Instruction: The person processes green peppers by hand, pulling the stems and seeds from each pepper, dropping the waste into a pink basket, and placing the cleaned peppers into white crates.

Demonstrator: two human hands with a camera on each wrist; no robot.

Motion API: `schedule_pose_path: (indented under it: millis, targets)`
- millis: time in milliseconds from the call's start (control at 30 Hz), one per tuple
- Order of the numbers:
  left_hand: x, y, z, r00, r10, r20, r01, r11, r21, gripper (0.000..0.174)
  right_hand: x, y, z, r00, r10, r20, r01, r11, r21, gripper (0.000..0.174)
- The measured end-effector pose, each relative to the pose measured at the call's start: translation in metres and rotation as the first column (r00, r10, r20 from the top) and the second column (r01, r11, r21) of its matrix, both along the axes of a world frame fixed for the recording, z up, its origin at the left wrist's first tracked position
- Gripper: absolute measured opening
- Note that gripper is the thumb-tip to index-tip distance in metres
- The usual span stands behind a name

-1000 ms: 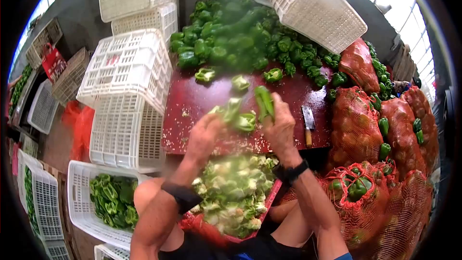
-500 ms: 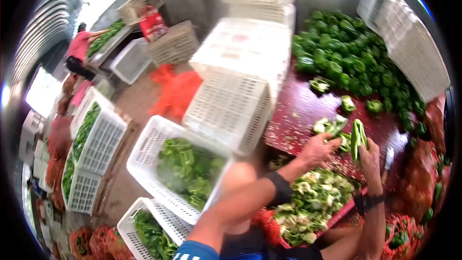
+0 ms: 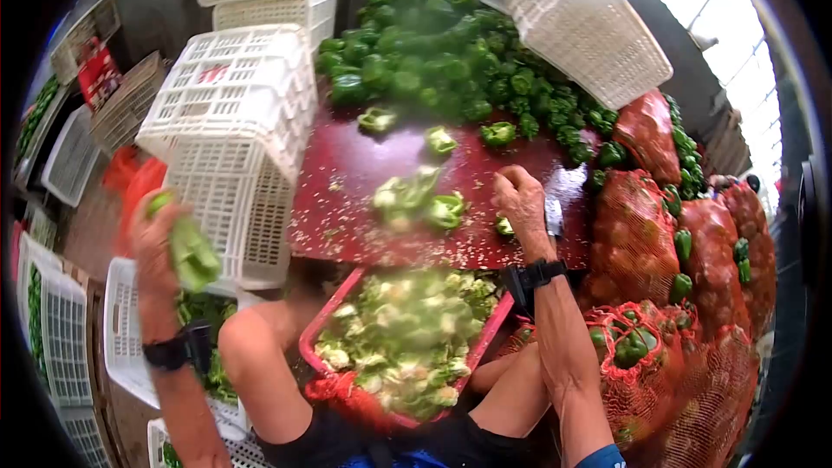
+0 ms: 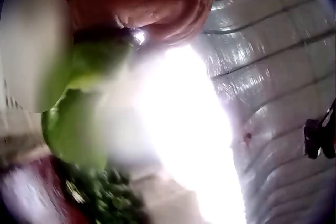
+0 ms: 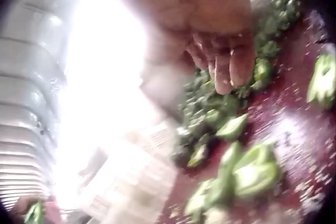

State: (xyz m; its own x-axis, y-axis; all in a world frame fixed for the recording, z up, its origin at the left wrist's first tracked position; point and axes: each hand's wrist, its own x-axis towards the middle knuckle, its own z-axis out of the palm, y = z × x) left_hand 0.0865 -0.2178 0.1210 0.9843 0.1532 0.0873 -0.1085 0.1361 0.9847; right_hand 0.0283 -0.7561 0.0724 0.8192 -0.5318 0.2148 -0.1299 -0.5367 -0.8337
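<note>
Out to the left of the red table [image 3: 338, 152], the left hand [image 3: 154, 251] grips green pepper pieces [image 3: 194, 253] above a white crate [image 3: 121, 329]. The left wrist view shows that hand [image 4: 152, 3] close up, with blurred green pepper [image 4: 76, 129] beneath it. Over the table's right part, the right hand [image 3: 522, 201] has loosely bent fingers and holds nothing; a small pepper piece [image 3: 504, 225] lies just below it. Its bent, empty fingers also show on the right hand [image 5: 210, 29] in the right wrist view. Pale pepper pieces [image 3: 403, 195] lie mid-table.
Whole green peppers [image 3: 416, 43] are heaped at the table's back. A knife [image 3: 553, 218] lies near its right edge. Between the knees, a red tub [image 3: 310, 338] holds pale pepper scraps [image 3: 399, 329]. White crates [image 3: 230, 95] are stacked left; red mesh sacks [image 3: 637, 234] stand right.
The left hand has moved from the table out to the left and now holds pepper pieces. The right hand no longer holds the long green pepper piece. The head view has swung left and back.
</note>
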Motion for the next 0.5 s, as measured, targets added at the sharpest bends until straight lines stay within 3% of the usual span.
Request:
schedule_pose_path:
  millis: [33,67,100,133,167,200,267,333,433,467,500]
  targets:
    - [0.005,0.039,-0.013,0.982,0.160,0.101,-0.179,0.956,0.231,0.023,-0.011,-0.027,-0.009,0.991,-0.116,-0.067,0.112,0.992,-0.050,0.018]
    - [0.004,0.082,-0.021,0.974,0.203,0.098,-0.222,0.777,0.589,0.021,-0.017,-0.083,-0.057,0.981,-0.193,-0.032,0.169,0.917,-0.362,0.021]
    - [0.009,0.130,-0.054,0.972,0.208,0.113,-0.223,0.651,0.726,0.023,-0.034,-0.109,-0.079,0.963,-0.269,-0.028,0.209,0.805,-0.555,0.023]
    - [-0.009,0.134,-0.048,0.987,0.132,0.089,-0.133,0.382,0.914,0.027,-0.050,-0.133,-0.100,0.934,-0.359,0.000,0.250,0.650,-0.718,0.024]
    - [-0.010,0.128,-0.053,0.990,0.127,0.067,-0.115,0.416,0.902,0.027,-0.065,-0.162,-0.132,0.948,-0.314,0.057,0.234,0.560,-0.795,0.029]
    - [-0.012,0.122,-0.056,0.991,0.124,0.044,-0.095,0.447,0.889,0.028,-0.077,-0.169,-0.137,0.936,-0.331,-0.119,0.185,0.750,-0.635,0.033]
    - [-0.020,0.111,-0.060,0.991,0.133,-0.004,-0.065,0.504,0.861,0.028,-0.081,-0.169,-0.141,0.914,-0.314,-0.256,0.202,0.900,-0.385,0.038]
    - [-0.030,0.090,-0.054,0.987,0.155,-0.048,-0.048,0.564,0.825,0.028,-0.068,-0.154,-0.136,0.913,-0.334,-0.236,0.233,0.899,-0.372,0.042]
    - [-0.038,-0.004,-0.006,0.982,-0.130,-0.138,0.184,0.822,0.538,0.033,-0.052,-0.119,-0.119,0.916,-0.328,-0.232,0.167,0.835,-0.524,0.048]
    - [-0.042,-0.036,0.013,0.964,-0.224,-0.141,0.265,0.832,0.487,0.032,-0.047,-0.101,-0.101,0.887,-0.309,-0.342,0.132,0.882,-0.453,0.047]
    - [-0.048,-0.064,0.031,0.938,-0.318,-0.141,0.347,0.831,0.435,0.032,-0.042,-0.112,-0.132,0.915,-0.321,-0.245,0.145,0.828,-0.542,0.042]
